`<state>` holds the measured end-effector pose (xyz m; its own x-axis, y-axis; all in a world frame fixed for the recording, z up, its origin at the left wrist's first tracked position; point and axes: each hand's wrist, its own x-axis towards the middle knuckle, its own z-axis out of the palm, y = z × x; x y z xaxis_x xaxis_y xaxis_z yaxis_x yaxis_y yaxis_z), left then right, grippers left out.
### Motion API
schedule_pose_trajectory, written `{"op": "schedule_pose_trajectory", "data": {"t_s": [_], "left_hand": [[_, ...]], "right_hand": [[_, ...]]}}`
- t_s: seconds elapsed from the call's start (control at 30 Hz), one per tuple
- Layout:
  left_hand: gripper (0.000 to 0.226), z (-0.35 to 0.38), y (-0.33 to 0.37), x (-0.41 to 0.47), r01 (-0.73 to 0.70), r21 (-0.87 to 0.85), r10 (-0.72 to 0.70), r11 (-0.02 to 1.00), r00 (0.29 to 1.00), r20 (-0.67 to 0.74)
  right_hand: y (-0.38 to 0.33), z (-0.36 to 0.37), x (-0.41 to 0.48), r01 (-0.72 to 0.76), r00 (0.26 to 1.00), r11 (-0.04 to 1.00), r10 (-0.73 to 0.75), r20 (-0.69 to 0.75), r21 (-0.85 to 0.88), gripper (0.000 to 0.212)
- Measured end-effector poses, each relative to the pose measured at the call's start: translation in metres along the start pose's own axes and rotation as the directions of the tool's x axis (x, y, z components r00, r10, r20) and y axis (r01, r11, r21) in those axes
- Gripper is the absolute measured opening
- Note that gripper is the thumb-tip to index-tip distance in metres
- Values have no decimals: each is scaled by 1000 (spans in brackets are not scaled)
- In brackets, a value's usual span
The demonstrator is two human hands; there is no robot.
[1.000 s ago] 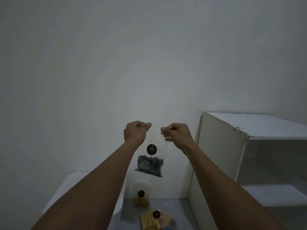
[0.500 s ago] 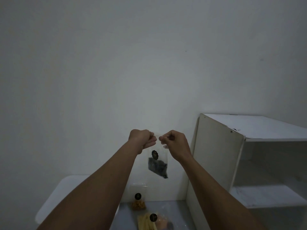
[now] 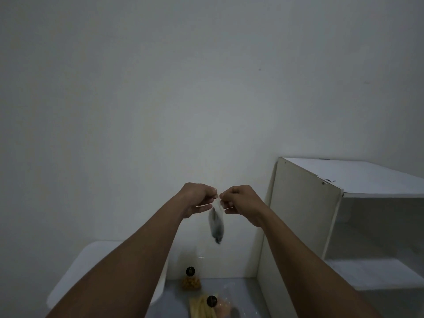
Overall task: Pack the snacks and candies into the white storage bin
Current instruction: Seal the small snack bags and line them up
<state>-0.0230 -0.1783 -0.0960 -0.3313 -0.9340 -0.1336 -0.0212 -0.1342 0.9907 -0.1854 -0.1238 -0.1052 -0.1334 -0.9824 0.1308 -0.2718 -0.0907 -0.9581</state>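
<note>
A clear bag of dark snacks (image 3: 216, 227) hangs blurred in the air in front of the wall. My left hand (image 3: 200, 198) and my right hand (image 3: 238, 201) pinch its top edge from either side, close together. Below, a clear bag of golden snacks (image 3: 191, 280) leans against the wall. A bag of pale sticks (image 3: 203, 308) lies on the grey floor, with a pinkish bag (image 3: 223, 309) beside it. The white storage bin (image 3: 91, 262) stands at the lower left, partly hidden by my left forearm.
A white open shelf unit (image 3: 305, 216) stands at the right, its side panel close to my right forearm. A plain white wall fills the upper part of the view.
My hands have come closer together, and the hanging bag has turned edge-on and swings blurred. The view has tilted slightly.
</note>
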Motion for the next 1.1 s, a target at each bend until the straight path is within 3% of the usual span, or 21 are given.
{"op": "schedule_pose_trajectory", "data": {"t_s": [0.2, 0.37, 0.43, 0.53, 0.6, 0.67, 0.77, 0.87, 0.97, 1.1], "left_hand": [[9, -4, -8, 8, 89, -55, -89, 995, 996, -11], [11, 0, -8, 19, 40, -122, -49, 992, 996, -71], [12, 5, -9, 23, 7, -138, -21, 990, 995, -100], [10, 14, -15, 30, -35, -118, 19, 992, 991, -133], [12, 17, -27, 38, -85, -89, 68, 992, 982, -177], [18, 16, -47, 48, -134, 16, 132, 991, 939, -317], [30, 14, -94, 56, -58, 195, 142, 979, 881, -451], [38, 13, -152, 74, 83, 251, 11, 964, 936, -351], [27, 16, -198, 96, 132, 260, -71, 957, 970, -231], [23, 27, -242, 131, 133, 260, -63, 956, 964, -259]], "right_hand": [[1, 3, 4, -15, 1000, 999, 15, 16, -50, 17], [22, 5, -1, 36, 999, 981, -29, 37, -192, 62], [42, 7, 2, 42, 999, 953, -30, 45, -299, 53], [70, 13, 12, 54, 994, 926, -86, -70, -373, 7], [82, 16, 17, 30, 987, 942, -80, -137, -333, 13], [95, 17, 23, -2, 984, 957, -50, -172, -291, 17], [122, 14, 31, -50, 978, 972, 1, -208, -232, 24], [155, 9, 38, -97, 974, 987, 68, -214, -127, 19], [185, 4, 49, -141, 970, 989, 131, -204, -39, 14], [232, 1, 74, -225, 947, 974, 222, -232, 16, 15]]}}
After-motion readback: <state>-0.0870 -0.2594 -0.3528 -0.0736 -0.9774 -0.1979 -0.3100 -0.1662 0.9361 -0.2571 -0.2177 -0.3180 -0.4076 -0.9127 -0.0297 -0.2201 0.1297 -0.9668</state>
